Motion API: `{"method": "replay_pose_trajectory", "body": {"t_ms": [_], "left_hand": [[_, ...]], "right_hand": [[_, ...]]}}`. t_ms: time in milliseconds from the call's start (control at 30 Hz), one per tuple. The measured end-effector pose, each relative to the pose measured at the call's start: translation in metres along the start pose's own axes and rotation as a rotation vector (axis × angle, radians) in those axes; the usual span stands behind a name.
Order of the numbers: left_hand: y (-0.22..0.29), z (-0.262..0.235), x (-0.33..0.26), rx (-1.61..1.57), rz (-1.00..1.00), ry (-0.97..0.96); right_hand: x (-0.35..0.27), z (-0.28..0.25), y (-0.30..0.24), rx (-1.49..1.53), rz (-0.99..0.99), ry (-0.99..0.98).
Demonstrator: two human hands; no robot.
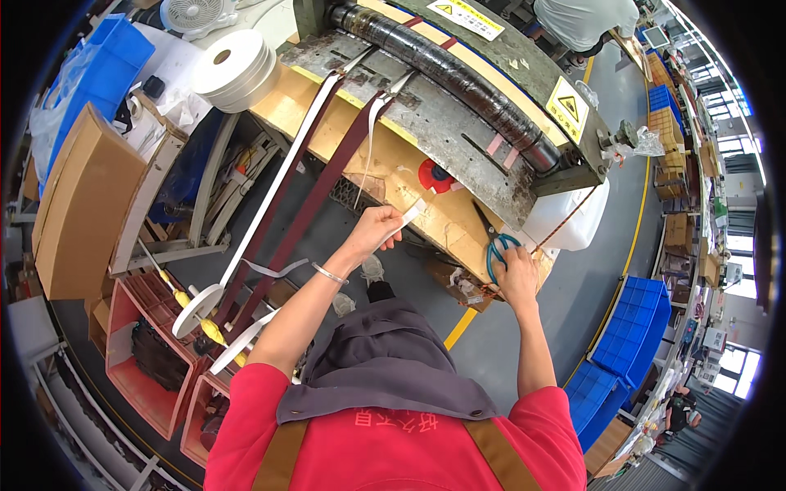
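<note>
Left hand (372, 231) pinches the end of a white tape strip (407, 218), just 3 o'clock of its knuckles. Right hand (517, 274) closes over teal-handled scissors (496, 243) on the wooden bench (426, 214). Judged step: picking up scissors. A cut needs them lifted toward 9 o'clock.

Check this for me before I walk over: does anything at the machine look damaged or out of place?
The machine's metal plate is badly scuffed and rusty-looking. A loose white tape end curls off the white strip below.
</note>
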State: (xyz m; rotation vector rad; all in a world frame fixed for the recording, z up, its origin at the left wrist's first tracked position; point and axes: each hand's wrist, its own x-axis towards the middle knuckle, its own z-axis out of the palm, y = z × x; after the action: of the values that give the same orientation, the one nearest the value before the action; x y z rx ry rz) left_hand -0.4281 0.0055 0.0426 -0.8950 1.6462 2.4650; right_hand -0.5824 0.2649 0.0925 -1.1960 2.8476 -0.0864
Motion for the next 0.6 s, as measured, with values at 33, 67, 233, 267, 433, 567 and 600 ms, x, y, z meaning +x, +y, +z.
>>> {"method": "replay_pose_trajectory", "body": {"t_ms": [33, 67, 233, 267, 433, 567, 600], "left_hand": [[-0.002, 0.001, 0.002, -0.011, -0.004, 0.003], [-0.004, 0.001, 0.004, -0.022, -0.007, 0.007], [-0.006, 0.004, 0.001, -0.134, -0.107, 0.024], [-0.007, 0.002, -0.002, -0.172, -0.142, 0.023], [-0.014, -0.001, -0.011, -0.348, -0.169, -0.035], [-0.013, 0.0, -0.014, -0.415, -0.15, -0.056], [-0.014, 0.0, -0.013, -0.425, -0.147, -0.062]], "right_hand": [[0.0, -0.007, 0.0, 0.092, 0.03, -0.035], [0.0, -0.015, 0.0, 0.183, 0.059, -0.071], [-0.006, -0.037, -0.002, 1.272, 0.448, -0.531], [-0.008, -0.039, -0.006, 1.477, 0.465, -0.557], [-0.002, -0.035, -0.04, 1.415, 0.358, -0.875], [0.004, -0.024, -0.052, 1.357, 0.265, -1.085], [0.005, -0.022, -0.057, 1.348, 0.288, -1.086]]}}
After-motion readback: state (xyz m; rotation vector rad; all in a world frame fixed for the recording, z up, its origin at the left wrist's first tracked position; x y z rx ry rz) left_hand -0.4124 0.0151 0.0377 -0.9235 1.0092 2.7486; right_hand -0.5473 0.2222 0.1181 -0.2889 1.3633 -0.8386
